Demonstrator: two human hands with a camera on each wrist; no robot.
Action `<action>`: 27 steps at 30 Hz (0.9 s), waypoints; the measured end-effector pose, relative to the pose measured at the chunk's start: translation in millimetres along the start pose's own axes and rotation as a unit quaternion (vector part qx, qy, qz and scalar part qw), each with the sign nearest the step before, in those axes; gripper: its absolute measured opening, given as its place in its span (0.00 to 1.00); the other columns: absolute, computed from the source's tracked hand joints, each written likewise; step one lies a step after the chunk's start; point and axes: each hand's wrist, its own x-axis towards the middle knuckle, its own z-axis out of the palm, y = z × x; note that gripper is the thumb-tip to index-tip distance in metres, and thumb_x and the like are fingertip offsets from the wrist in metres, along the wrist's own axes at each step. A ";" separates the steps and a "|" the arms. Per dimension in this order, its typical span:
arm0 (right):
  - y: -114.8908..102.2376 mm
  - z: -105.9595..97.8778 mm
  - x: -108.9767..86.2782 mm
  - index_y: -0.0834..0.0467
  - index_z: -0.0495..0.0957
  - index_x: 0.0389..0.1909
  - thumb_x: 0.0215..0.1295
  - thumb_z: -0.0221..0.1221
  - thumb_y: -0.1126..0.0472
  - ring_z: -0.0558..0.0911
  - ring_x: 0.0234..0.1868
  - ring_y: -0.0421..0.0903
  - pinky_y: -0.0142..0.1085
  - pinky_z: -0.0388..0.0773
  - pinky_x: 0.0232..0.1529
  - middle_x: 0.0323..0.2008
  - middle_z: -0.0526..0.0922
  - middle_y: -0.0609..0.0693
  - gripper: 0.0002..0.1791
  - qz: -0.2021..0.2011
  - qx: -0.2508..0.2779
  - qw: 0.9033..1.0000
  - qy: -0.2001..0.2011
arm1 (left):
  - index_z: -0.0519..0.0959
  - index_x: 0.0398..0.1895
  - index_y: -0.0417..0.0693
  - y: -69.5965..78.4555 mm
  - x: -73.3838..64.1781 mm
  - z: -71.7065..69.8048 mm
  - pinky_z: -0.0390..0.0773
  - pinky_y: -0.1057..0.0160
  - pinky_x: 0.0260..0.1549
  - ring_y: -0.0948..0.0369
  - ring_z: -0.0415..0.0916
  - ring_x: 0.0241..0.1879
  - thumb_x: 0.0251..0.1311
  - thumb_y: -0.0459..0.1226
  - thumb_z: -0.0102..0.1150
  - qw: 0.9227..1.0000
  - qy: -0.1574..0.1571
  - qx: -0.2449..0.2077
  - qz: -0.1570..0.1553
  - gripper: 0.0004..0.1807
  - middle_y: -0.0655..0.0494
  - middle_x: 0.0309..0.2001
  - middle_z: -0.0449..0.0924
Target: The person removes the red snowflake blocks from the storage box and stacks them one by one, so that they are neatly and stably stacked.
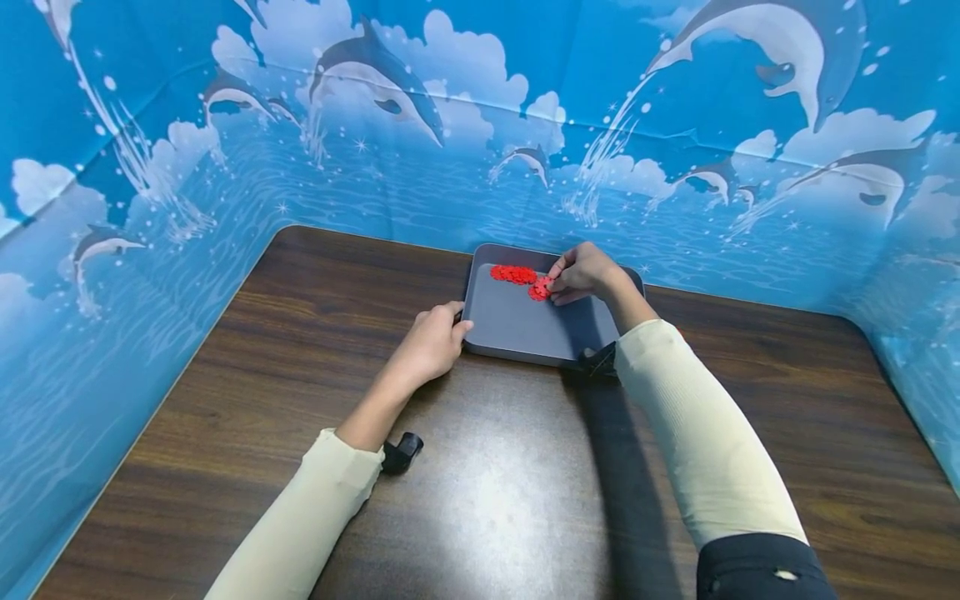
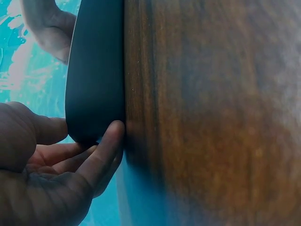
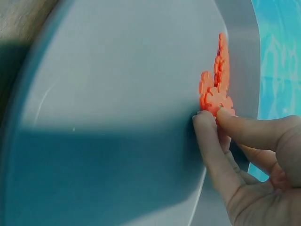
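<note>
A grey rectangular tray sits on the table, holding red notched snowflake discs. My left hand grips the tray's near left side; in the left wrist view the thumb is at the rim and the fingers lie against the outer wall. Inside the tray, my right hand pinches a red snowflake disc between thumb and fingertips. That disc overlaps a short cluster in the right wrist view. Behind it, a row of red snowflake discs runs along the tray's far wall. The curled fingers partly hide the pinched disc.
The dark wood-grain table extends around the tray. A blue dolphin-print cloth hangs right behind the table's far edge and along both sides. Black wrist-worn mounts stick out beside the sleeves.
</note>
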 end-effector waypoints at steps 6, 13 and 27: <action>7.3 -9.2 -4.7 0.72 0.77 0.49 0.74 0.60 0.77 0.90 0.32 0.48 0.47 0.90 0.51 0.37 0.82 0.58 0.07 -0.001 0.024 1.000 0.001 | 0.61 0.83 0.34 0.1 -0.4 0.2 0.78 0.44 0.67 0.44 0.73 0.74 0.87 0.40 0.46 1.000 -0.004 -0.006 -0.004 0.30 0.34 0.77 0.70; 9.5 -22.8 -11.0 0.72 0.77 0.55 0.75 0.60 0.76 0.90 0.33 0.47 0.45 0.90 0.51 0.44 0.80 0.61 0.11 0.005 0.027 1.000 -0.003 | 0.61 0.83 0.33 -0.5 0.7 -1.0 0.84 0.50 0.53 0.47 0.83 0.59 0.87 0.40 0.45 1.000 -0.003 -0.011 0.000 0.30 0.34 0.74 0.74; 22.6 -58.8 -27.8 0.70 0.78 0.56 0.76 0.61 0.73 0.92 0.35 0.47 0.50 0.87 0.57 0.44 0.85 0.62 0.11 0.022 -0.015 0.999 0.026 | 0.60 0.83 0.32 -1.1 1.6 -0.8 0.87 0.52 0.55 0.47 0.85 0.60 0.87 0.38 0.45 1.000 -0.007 -0.023 0.002 0.29 0.33 0.73 0.75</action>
